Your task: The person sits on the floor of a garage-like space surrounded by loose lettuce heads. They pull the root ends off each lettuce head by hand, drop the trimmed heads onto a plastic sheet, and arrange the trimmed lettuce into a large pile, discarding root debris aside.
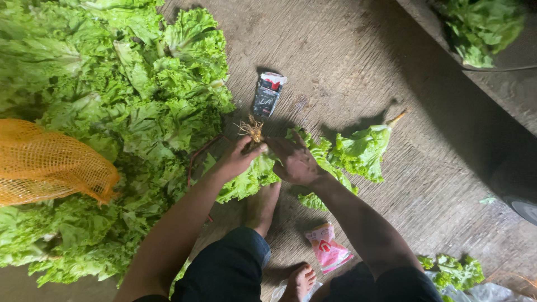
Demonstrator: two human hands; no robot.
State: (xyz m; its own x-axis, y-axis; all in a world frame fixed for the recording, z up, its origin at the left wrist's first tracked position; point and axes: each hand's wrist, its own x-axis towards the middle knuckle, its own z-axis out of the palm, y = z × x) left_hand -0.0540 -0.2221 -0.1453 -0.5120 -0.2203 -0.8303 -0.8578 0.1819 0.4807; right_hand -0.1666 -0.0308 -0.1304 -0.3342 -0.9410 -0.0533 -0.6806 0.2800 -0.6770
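A lettuce heap (112,112) lies left, a mesh sack (50,162) on it, a packet (268,94) beyond the hands (265,156).

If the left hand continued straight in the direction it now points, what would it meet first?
The left hand, gripping a green lettuce head near its pale stringy roots, points up and right. Probably it would first meet the small dark rectangular packet on the grey concrete floor; depth is unclear.

head cam | looks steeply down from above | near | takes in hands, legs, floor (391,67)
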